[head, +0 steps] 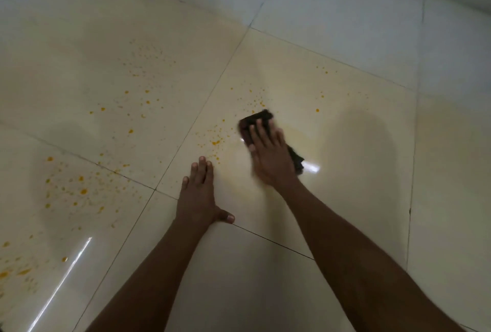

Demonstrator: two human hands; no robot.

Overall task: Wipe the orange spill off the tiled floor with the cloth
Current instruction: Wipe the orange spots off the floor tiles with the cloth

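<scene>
Right hand (268, 155) presses the cloth (256, 121) flat, fingers straight, over the orange spill (216, 143). Left hand (199, 193) lies released on the floor (345, 52), apparently as a brace

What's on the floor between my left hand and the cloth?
In the head view, scattered orange droplets dot the tile between the left hand and the dark cloth.
</scene>
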